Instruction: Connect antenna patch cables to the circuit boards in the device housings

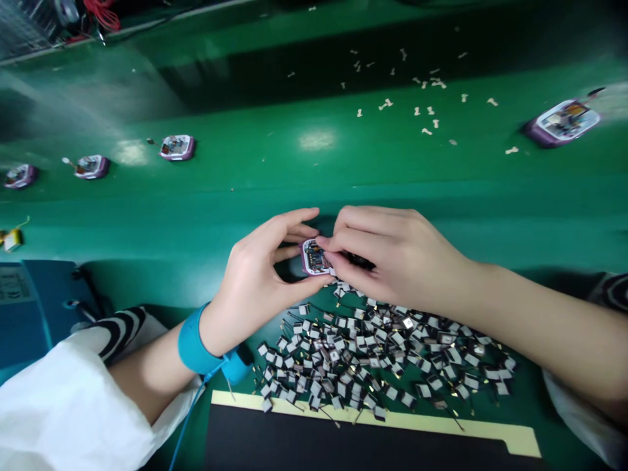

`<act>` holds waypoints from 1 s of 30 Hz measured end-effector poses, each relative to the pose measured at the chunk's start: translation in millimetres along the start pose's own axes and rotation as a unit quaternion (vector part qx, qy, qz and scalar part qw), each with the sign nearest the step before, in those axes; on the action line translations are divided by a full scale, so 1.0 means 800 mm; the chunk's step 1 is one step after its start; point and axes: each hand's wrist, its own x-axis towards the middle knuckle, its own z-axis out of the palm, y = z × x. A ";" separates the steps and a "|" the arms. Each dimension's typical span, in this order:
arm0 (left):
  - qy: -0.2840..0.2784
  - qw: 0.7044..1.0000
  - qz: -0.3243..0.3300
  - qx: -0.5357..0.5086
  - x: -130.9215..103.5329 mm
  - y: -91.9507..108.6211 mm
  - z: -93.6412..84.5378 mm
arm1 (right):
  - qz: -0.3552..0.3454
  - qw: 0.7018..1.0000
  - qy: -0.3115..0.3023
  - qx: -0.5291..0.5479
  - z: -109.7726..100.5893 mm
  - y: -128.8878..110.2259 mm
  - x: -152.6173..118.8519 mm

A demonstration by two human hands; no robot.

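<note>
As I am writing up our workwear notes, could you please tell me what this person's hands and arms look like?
The left hand and right hand wear no gloves. On the left is a blue wristband with a thin blue cord. The left sleeve is loose and white with curved black stripes; the right sleeve, partly visible, also shows white and black.

We have our left hand [255, 265] bracing a purple case [314, 260], right hand [392, 252] fingering its open face, loose modules [338, 347] heaped just below, three more cases [177, 148] upper left, one case [564, 123] far right, pale scraps [417, 111] scattered across the green bench [245, 173].
</note>
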 end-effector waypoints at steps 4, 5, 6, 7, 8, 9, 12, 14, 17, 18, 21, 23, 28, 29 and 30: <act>-0.001 1.000 -0.007 -0.007 0.001 -0.001 0.000 | 0.012 1.000 -0.008 0.013 -0.002 0.000 0.001; -0.003 1.000 -0.006 -0.011 0.001 -0.002 0.000 | 0.019 1.000 -0.010 0.016 -0.002 0.000 0.001; -0.006 1.000 -0.006 -0.015 0.001 -0.002 -0.001 | 0.027 0.999 -0.012 0.020 -0.003 -0.001 0.002; -0.009 1.000 -0.005 -0.018 0.001 -0.002 -0.001 | 0.035 0.999 -0.014 0.022 -0.003 -0.001 0.002; -0.010 1.000 -0.005 -0.019 0.002 -0.002 -0.001 | 0.043 0.999 -0.015 0.021 -0.003 -0.002 0.002; -0.011 1.000 -0.005 -0.018 0.002 -0.003 -0.001 | 0.049 0.999 -0.016 0.017 -0.003 -0.003 0.002; -0.012 1.000 -0.004 -0.011 0.002 -0.003 -0.001 | 0.048 0.999 -0.026 -0.002 -0.004 -0.006 0.003; -0.013 1.000 -0.001 -0.006 0.002 -0.002 -0.001 | 0.047 0.998 -0.036 -0.014 -0.004 -0.007 0.002; -0.014 1.000 0.002 0.000 0.002 -0.002 -0.001 | 0.048 0.998 -0.031 -0.038 -0.003 -0.006 0.001; -0.014 1.000 0.003 0.002 0.002 -0.002 -0.001 | 0.045 0.998 -0.024 -0.047 -0.002 -0.005 0.001; -0.011 1.000 0.005 0.007 0.002 -0.002 -0.001 | 0.034 0.998 -0.003 -0.058 0.000 -0.004 -0.001; -0.013 1.000 0.003 0.010 0.003 -0.002 -0.001 | 0.032 0.998 -0.003 -0.047 0.001 -0.003 -0.001; -0.015 1.000 0.005 0.009 0.003 -0.002 -0.001 | 0.044 0.999 -0.009 -0.011 0.000 -0.004 -0.001; -0.016 1.000 0.005 0.008 0.003 -0.002 -0.001 | 0.047 0.999 -0.009 -0.010 -0.001 -0.004 -0.001; -0.016 1.000 0.005 0.008 0.003 -0.002 -0.001 | 0.049 0.999 -0.010 -0.012 -0.001 -0.004 0.000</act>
